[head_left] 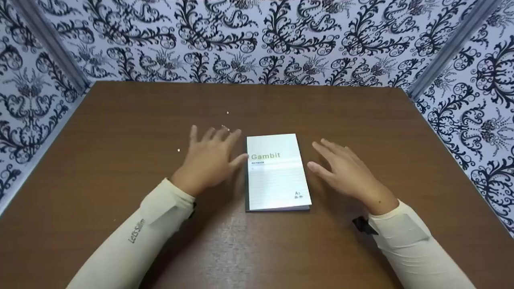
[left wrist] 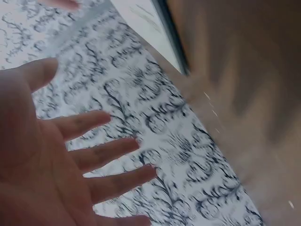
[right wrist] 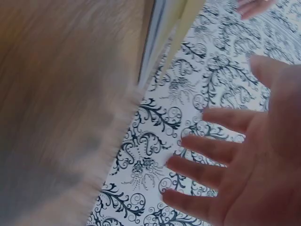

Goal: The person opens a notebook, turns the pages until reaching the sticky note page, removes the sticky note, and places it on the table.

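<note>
On the brown table, my left hand and right hand hover spread and empty beside the closed notebook lying between them, which an uneven squeeze could skew or slide away.

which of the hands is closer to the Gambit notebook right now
Left. The left hand is beside the notebook on its left, thumb tip right at the cover's edge. The right hand hovers open on the other side with a small gap of table showing between.
</note>
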`<state>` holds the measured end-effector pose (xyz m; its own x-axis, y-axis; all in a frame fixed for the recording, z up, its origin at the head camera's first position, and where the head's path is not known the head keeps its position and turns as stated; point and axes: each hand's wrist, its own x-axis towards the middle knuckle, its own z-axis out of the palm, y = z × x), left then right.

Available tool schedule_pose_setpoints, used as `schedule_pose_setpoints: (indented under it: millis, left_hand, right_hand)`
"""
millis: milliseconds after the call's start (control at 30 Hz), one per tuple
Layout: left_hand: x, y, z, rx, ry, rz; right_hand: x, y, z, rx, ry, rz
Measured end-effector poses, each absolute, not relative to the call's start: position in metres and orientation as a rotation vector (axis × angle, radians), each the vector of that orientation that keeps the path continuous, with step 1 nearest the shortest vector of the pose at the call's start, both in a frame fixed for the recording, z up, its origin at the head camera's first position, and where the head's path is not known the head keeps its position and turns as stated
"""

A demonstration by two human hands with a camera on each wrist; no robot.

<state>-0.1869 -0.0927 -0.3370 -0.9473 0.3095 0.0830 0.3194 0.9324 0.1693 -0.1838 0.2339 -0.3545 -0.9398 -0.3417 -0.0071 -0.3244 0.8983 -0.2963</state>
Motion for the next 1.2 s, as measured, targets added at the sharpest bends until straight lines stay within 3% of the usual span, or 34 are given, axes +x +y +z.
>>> schedule_pose_setpoints:
  millis: [433,1200]
  left_hand:
    - [-0.166,-0.049,-0.353,-0.832,-3.137,-0.173]
    - [-0.150,-0.039,-0.369,-0.973,-3.084,0.013]
  right_hand:
    - [-0.168,0.236,-0.362,-0.596,2.831,-0.338]
    - [-0.165,0.238,-0.367,-0.769,2.698,-0.347]
